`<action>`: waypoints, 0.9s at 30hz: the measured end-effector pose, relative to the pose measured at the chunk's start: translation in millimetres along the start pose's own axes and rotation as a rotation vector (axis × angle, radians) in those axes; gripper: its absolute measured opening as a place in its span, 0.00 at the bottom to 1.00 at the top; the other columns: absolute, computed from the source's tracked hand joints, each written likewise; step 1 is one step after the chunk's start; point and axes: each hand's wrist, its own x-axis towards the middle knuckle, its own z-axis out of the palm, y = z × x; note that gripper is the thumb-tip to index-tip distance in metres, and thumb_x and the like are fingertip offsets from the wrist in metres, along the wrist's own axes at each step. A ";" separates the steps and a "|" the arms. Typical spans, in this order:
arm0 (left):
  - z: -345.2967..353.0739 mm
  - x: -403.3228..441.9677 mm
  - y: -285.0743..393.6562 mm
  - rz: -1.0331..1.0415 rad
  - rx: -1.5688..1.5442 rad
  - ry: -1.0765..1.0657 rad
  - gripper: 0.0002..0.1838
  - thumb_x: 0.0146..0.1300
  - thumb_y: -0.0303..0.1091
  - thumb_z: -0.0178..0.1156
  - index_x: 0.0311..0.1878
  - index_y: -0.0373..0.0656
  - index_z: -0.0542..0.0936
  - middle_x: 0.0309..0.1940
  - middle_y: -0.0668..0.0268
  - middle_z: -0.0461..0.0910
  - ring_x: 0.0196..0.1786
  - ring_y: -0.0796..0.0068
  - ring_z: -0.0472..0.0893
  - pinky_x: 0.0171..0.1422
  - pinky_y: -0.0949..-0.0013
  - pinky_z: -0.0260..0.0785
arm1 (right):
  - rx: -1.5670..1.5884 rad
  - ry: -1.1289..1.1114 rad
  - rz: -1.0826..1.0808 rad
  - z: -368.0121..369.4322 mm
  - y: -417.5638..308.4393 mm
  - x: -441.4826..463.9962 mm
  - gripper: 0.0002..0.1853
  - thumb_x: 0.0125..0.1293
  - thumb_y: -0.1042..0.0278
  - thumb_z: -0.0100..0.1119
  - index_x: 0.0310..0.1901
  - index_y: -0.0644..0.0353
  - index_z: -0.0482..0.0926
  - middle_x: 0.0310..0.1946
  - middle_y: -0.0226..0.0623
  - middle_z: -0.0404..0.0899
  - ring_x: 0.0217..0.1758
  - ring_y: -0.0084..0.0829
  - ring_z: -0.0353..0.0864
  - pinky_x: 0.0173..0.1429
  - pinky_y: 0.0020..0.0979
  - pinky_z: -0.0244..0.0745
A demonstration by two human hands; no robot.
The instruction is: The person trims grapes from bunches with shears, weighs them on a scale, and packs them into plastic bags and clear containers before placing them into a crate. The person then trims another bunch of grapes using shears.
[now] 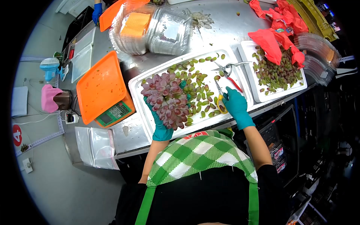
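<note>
teal-gloved left hand (160,127) grasps a purple grape bunch (165,99) over loose grapes (203,95) in the white tray (240,73); the right hand (237,104) is at yellow-handled scissors (220,104), whether gripping them is unclear. red-handled pruners (227,71) lie near.

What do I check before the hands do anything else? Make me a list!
1. Left hand holding the grape bunch: ok.
2. Right hand at the yellow-handled scissors: ok.
3. Right hand closed tightly there: cannot tell.
4. Red-handled shears well away from the right hand: not ok, they lie close by.
5. Loose grapes beside the bunch lying inside their white tray: ok.
6. Reading on the orange scale: cannot tell, too small.
</note>
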 end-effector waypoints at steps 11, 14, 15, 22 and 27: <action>-57.4 -1.8 -14.7 -0.081 -0.055 -0.259 0.19 0.64 0.36 0.38 0.53 0.36 0.65 0.47 0.54 0.70 0.50 0.59 0.71 0.54 0.58 0.66 | -0.165 -0.288 0.019 -6.9 2.7 7.9 0.14 0.49 0.54 0.57 0.34 0.52 0.77 0.26 0.39 0.78 0.31 0.37 0.79 0.35 0.34 0.72; -59.3 -1.7 -14.5 -0.017 0.057 -0.215 0.17 0.64 0.34 0.39 0.52 0.35 0.66 0.46 0.55 0.71 0.48 0.61 0.72 0.53 0.60 0.67 | 0.394 -0.224 -0.036 -33.4 17.6 0.3 0.15 0.53 0.60 0.56 0.43 0.53 0.75 0.28 0.41 0.78 0.33 0.38 0.78 0.38 0.36 0.72; -59.2 -1.0 -13.5 -0.015 0.054 -0.203 0.17 0.63 0.34 0.40 0.52 0.35 0.66 0.46 0.55 0.71 0.48 0.61 0.73 0.53 0.60 0.68 | 0.671 -0.223 -0.038 -45.2 13.3 -0.7 0.18 0.53 0.62 0.57 0.46 0.53 0.74 0.31 0.40 0.78 0.34 0.37 0.78 0.38 0.36 0.72; -29.1 2.0 -6.7 -0.052 0.067 -0.153 0.20 0.64 0.38 0.39 0.54 0.36 0.64 0.47 0.56 0.70 0.48 0.61 0.72 0.53 0.61 0.67 | 0.112 -0.095 -0.648 -190.9 -75.6 -18.6 0.25 0.50 0.67 0.60 0.52 0.48 0.69 0.28 0.32 0.72 0.28 0.30 0.75 0.30 0.28 0.70; -8.3 -2.1 -4.5 -0.069 0.069 -0.125 0.21 0.63 0.40 0.39 0.55 0.37 0.63 0.48 0.56 0.69 0.49 0.61 0.72 0.54 0.61 0.67 | -0.204 0.037 -0.886 -193.7 -97.9 -12.5 0.21 0.49 0.66 0.58 0.47 0.56 0.71 0.23 0.30 0.70 0.27 0.29 0.74 0.26 0.31 0.67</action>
